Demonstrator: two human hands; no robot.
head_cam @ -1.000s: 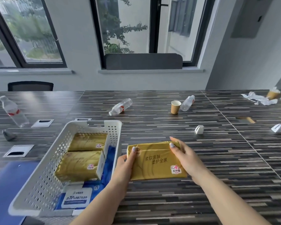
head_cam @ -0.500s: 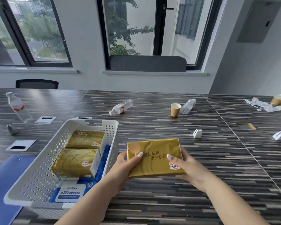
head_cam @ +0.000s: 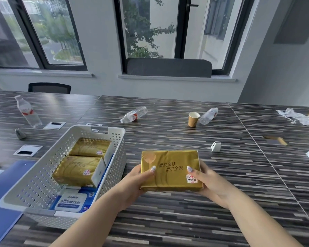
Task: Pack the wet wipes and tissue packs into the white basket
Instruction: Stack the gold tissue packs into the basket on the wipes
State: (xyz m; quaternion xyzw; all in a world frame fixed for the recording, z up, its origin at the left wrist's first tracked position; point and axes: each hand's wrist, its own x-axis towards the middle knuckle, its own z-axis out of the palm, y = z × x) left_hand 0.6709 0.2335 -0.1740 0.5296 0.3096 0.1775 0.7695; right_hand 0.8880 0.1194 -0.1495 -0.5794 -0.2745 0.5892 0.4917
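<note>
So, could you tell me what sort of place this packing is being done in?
Probably an office meeting room: a long striped table with cable ports set into it, an office chair tucked behind it, and large windows.

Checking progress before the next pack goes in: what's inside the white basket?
The white perforated plastic basket holds two gold tissue packs lying on a blue-and-white wet wipes pack; anything under them is covered.

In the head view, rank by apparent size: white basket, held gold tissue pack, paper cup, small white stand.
1. White basket
2. Held gold tissue pack
3. Paper cup, farther away, so true size is unsure
4. Small white stand
</note>
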